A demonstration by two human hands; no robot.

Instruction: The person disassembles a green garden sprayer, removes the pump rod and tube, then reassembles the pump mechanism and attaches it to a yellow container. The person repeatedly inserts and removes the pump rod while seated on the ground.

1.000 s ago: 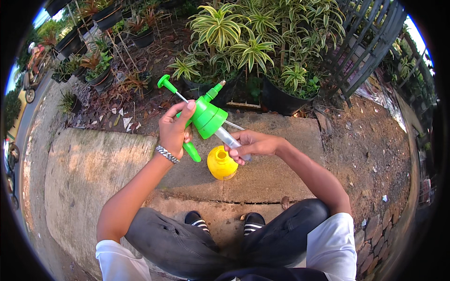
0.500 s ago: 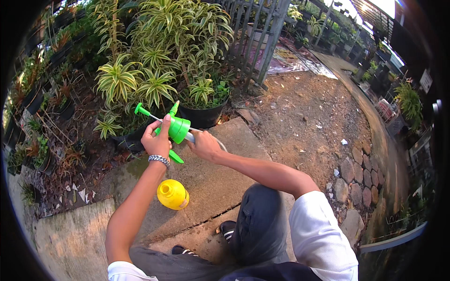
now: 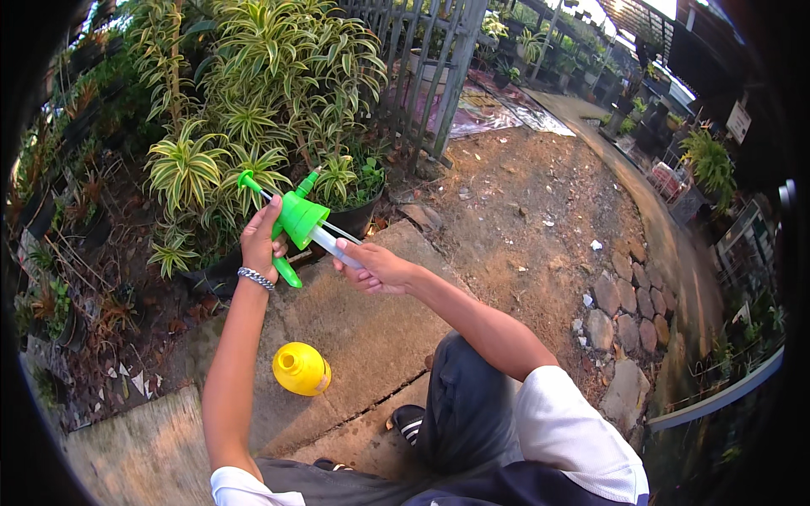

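A bright green pump sprayer head point(image 3: 301, 218) is held up in front of me, tilted, with its nozzle toward the plants. My left hand point(image 3: 263, 240) grips its trigger side, close to the extended plunger knob point(image 3: 246, 179). The fingers of my right hand point(image 3: 375, 267) close round the pale pump cylinder point(image 3: 331, 242) below the green cap, where a thin tube also runs. The yellow sprayer bottle point(image 3: 302, 369) stands upright on the concrete between my arms and feet, its mouth uncovered. Neither hand touches it.
Concrete slabs point(image 3: 363, 337) lie beneath me. Variegated potted plants point(image 3: 278, 101) rise ahead beside a slatted wooden fence point(image 3: 426, 84). To the right are bare soil point(image 3: 515, 219) and round paving stones point(image 3: 629, 304). My sandal point(image 3: 408, 422) is near the bottle.
My right hand has turned and shifted slightly down along the pump cylinder, so more of it shows. The view has moved a little to the right.
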